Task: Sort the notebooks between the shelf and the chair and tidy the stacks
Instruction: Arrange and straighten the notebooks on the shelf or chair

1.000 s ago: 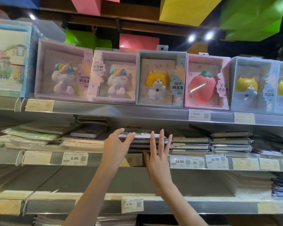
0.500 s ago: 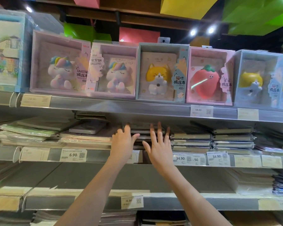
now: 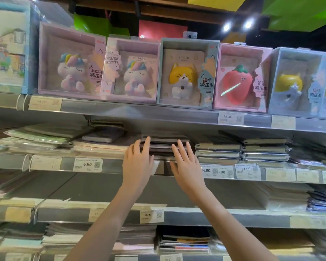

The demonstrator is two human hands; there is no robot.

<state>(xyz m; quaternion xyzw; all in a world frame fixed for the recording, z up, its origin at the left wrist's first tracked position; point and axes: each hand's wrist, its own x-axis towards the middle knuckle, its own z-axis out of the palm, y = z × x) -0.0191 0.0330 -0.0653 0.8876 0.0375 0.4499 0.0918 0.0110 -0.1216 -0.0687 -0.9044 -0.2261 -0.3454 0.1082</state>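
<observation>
A stack of dark notebooks (image 3: 165,141) lies flat on the second shelf (image 3: 111,164), under the boxed cat toy. My left hand (image 3: 138,161) rests with spread fingers against the stack's front left edge. My right hand (image 3: 184,161) presses flat against its front right edge, fingers pointing up and apart. Neither hand grips a notebook. The lower part of the stack is hidden behind my hands. No chair is in view.
Two neat stacks of wrapped notebooks (image 3: 241,149) stand just right of my hands. Loose thin notebooks (image 3: 45,138) lie to the left. Boxed plush-toy notebooks (image 3: 186,72) line the shelf above. More stacks fill the lower shelves (image 3: 177,215).
Both hands have moved forward onto the stack's front, and the notebooks slid back into the shelf. The camera has come closer.
</observation>
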